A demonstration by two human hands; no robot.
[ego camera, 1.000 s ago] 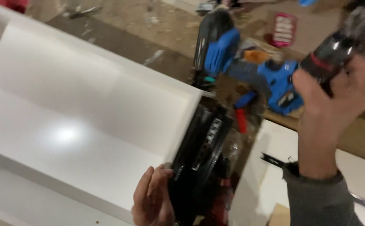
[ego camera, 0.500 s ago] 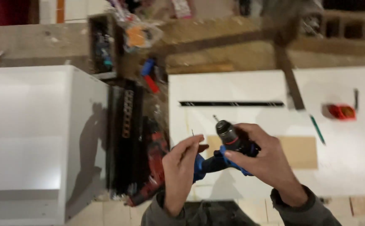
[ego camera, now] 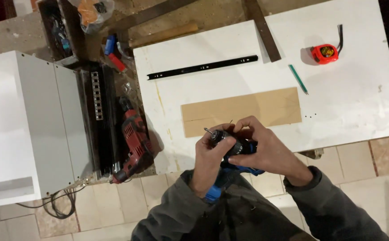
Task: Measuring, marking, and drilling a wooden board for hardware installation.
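The blue and black cordless drill (ego camera: 232, 149) is now sitting lower and nearer the body than half a second ago, when it was being held out over the white surface (ego camera: 359, 102); the view has also swung so that the panel is lying more squarely ahead. The left hand (ego camera: 210, 158) is wrapping around the front of the drill at the chuck, its grip clenched there, with the bit poking out just past the fingertips. The right hand (ego camera: 261, 149) is closing over the drill body from the other side, grasping it, so the tool is lying between both grips, its blue handle hanging down below them toward the grey sleeves.

Just beyond the grips, a tan wooden strip (ego camera: 241, 111) is lying flat on the surface. Further out, a black drawer slide (ego camera: 202, 67) is lying near the far edge. Well off to the right-hand side, a green pencil (ego camera: 298, 79) and a red tape measure (ego camera: 324, 53) are resting. To the left of the grips, a red corded drill (ego camera: 133, 147) is lying on the floor beside a white cabinet (ego camera: 20, 129).
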